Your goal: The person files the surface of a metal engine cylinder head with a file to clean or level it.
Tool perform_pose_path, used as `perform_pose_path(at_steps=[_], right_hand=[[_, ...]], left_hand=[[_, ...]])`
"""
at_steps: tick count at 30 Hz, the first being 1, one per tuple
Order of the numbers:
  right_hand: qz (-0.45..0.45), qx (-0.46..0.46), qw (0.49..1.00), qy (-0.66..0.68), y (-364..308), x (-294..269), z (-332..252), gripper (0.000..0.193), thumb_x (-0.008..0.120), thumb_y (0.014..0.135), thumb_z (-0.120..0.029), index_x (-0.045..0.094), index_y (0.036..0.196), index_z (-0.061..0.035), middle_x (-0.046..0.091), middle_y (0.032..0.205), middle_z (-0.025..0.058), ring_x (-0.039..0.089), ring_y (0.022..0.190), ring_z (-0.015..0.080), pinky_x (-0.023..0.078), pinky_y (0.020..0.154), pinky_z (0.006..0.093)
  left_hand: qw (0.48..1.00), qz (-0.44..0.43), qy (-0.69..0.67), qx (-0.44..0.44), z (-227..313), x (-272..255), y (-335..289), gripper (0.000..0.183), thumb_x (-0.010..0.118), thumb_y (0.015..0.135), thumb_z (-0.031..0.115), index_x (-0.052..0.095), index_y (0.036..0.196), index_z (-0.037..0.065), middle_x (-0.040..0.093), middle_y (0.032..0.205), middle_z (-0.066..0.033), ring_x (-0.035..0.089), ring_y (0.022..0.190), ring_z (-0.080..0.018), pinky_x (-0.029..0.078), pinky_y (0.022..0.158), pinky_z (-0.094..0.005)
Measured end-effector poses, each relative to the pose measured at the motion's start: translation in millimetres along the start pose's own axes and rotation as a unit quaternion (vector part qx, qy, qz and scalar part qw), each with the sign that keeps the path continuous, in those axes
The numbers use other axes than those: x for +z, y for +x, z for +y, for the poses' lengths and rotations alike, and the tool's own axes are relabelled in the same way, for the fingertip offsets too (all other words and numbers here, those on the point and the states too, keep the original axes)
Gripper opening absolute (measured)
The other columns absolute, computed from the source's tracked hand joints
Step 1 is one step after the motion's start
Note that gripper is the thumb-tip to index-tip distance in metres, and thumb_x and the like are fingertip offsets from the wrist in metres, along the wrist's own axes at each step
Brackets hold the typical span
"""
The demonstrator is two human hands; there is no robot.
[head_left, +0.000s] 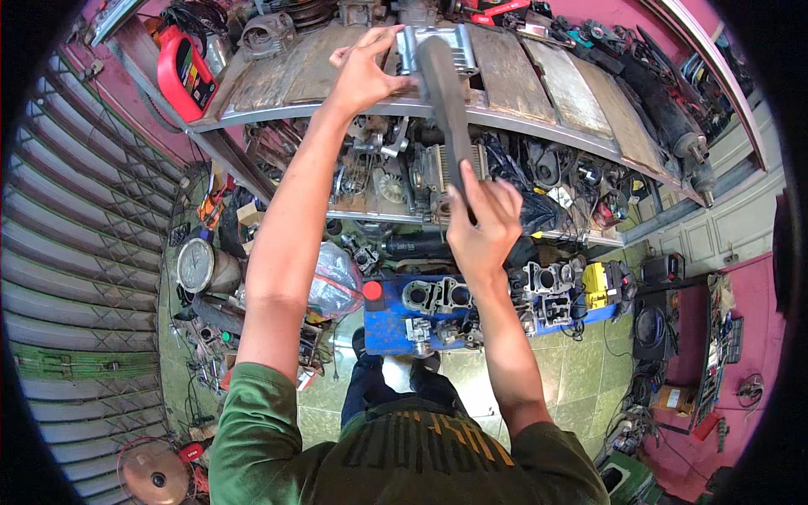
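As we look down from the head view, our left hand (364,74) reaches up to the top shelf (539,80), fingers curled narrow and pinching the upper end of a long dark flat bar (446,105), next to a silver finned metal part (438,46) lying on the shelf boards. Our right hand (481,223) sits lower, fingers wrapped shut round the bar's lower end, so the bar runs between both hands, tilted slightly, top end over the shelf edge. Below the bar, the middle shelf (379,215) is packed with engine parts, grimy, hard to sort. A red canister (187,74) stands at the top shelf's left end. Further down, a blue crate (383,316) holds grey engine cylinder blocks (438,295), with a yellow box (596,284) just right of it. A clear plastic bag (337,278) sits beside our left forearm. A round metal pot (202,265) stands left on the floor.
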State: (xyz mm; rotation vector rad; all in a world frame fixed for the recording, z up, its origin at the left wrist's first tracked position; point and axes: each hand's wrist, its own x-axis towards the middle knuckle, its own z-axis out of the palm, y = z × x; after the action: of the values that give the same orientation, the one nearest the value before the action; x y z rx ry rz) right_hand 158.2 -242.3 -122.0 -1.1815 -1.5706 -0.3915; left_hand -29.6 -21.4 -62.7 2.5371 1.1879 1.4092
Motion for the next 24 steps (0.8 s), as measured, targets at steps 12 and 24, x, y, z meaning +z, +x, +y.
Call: perform_pose_path(at_steps=[12,24], right_hand=[[-0.009,0.030,0.999,0.028,-19,1,7,0.050,0.081,0.075,-0.004,0.075,0.124,-0.0110,0.075,0.093,0.0102,0.067,0.091,0.0250,0.044,0.099,0.0428],[0.002,0.021,1.000,-0.017,-11,4,19,0.048,0.082,0.078,-0.007,0.074,0.125,-0.0120,0.073,0.086,0.0065,0.067,0.089,0.0230,0.042,0.103,0.0451]], left_hand=[[0.999,0.022,-0.034,-0.003,8,1,-2,0.079,0.090,0.065,0.030,0.064,0.139,0.024,0.062,0.138,0.0008,0.056,0.129,-0.0180,0.024,0.108,-0.0459],[1.000,0.012,-0.009,0.016,9,6,7,0.087,0.094,0.061,0.046,0.063,0.140,0.026,0.062,0.139,-0.0006,0.055,0.131,-0.0195,0.022,0.107,-0.0493]])
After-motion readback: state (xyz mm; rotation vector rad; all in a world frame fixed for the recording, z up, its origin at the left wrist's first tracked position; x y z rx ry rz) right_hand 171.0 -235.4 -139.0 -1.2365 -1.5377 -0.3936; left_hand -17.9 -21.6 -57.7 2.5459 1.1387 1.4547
